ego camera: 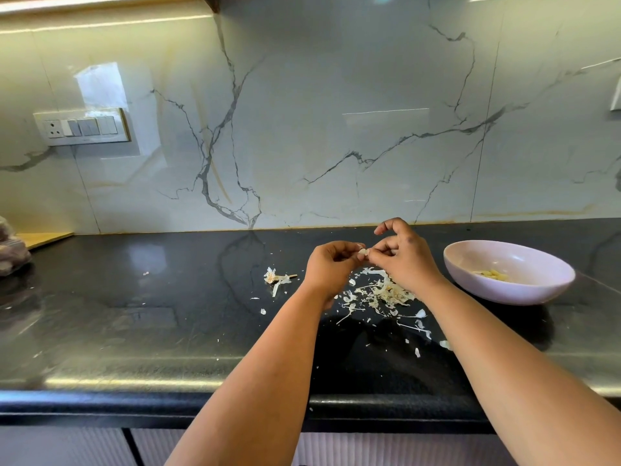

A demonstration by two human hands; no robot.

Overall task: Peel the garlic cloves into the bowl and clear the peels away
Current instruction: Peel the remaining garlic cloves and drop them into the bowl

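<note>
My left hand (331,265) and my right hand (401,255) meet above the black counter, and both pinch one small pale garlic clove (362,253) between their fingertips. Under the hands lies a heap of white garlic peels (383,292), with loose flakes scattered towards the front. To the right stands a pale lilac bowl (551,284) holding several peeled cloves (494,274). A garlic stem core with papery skin (277,280) lies on the counter left of my left hand.
The black countertop (151,297) runs to a rounded front edge (134,396). A marble backsplash rises behind, with a switch plate (82,127) at the left. A wooden board (47,238) and a bagged item (11,247) sit at the far left.
</note>
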